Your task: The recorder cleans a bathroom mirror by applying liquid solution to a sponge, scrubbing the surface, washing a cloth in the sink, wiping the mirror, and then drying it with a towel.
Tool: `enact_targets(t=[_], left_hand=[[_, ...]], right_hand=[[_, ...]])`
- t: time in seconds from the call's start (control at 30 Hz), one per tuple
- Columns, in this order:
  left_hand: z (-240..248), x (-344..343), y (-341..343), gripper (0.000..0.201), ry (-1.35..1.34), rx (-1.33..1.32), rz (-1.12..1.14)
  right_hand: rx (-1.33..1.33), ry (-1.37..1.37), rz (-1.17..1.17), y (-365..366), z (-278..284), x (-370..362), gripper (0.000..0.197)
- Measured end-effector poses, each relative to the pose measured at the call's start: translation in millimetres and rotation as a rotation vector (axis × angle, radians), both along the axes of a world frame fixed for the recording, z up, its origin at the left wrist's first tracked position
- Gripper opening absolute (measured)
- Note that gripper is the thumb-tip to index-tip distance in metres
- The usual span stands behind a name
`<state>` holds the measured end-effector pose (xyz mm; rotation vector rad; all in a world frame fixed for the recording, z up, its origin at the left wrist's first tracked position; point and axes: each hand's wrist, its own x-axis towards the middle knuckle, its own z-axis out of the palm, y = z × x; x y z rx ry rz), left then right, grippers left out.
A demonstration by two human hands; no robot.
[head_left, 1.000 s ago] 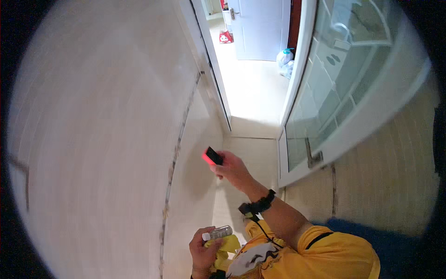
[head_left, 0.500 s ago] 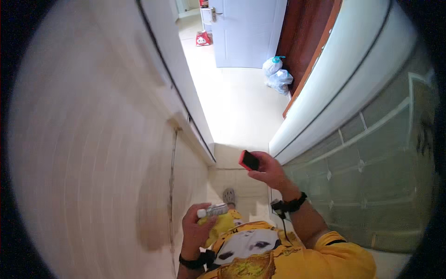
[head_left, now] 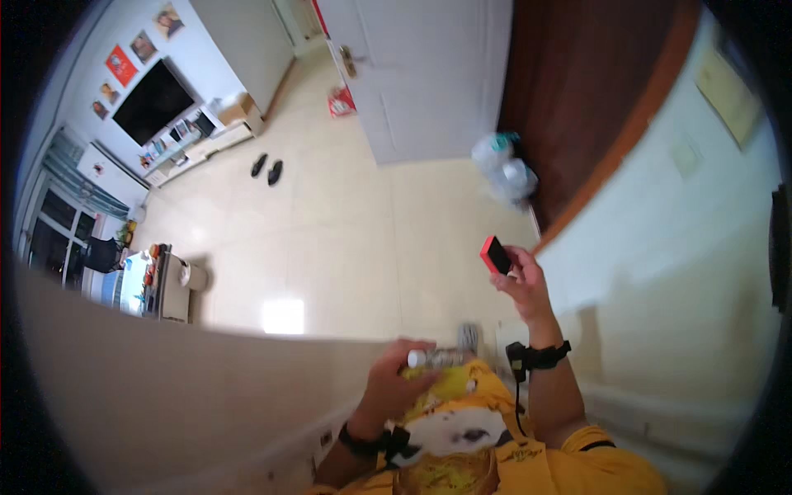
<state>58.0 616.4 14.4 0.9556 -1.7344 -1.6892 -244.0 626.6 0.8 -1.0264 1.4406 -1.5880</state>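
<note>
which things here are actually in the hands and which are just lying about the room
In hand:
- small red-edged device, held up in the right hand
- slim silvery item, gripped by the left hand

Lying about:
- pair of dark slippers on the floor
- plastic bags by the brown door
- red bag near the white door
- cardboard box

The glossy cream tiled floor (head_left: 346, 239) carries a pair of dark slippers (head_left: 267, 167) well apart from a red-and-white bag (head_left: 340, 101) by the white door and translucent plastic bags (head_left: 505, 172) near the brown door.
</note>
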Motion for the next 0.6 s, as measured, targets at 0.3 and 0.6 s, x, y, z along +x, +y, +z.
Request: enact_targets(t=[0.3,0.6], left_hand=[[13.7,-14.4,-193.2,0.039,0.157,0.098,0.479],[-42.0,28.4,-475.4,0.029,0.269,0.088,0.788]], right_hand=[[0.074,0.077,0.552,-306.6,8.9,5.9,0.054],[0.255,0.425,0.674,-550.4,-45.6,-22.8,0.055]])
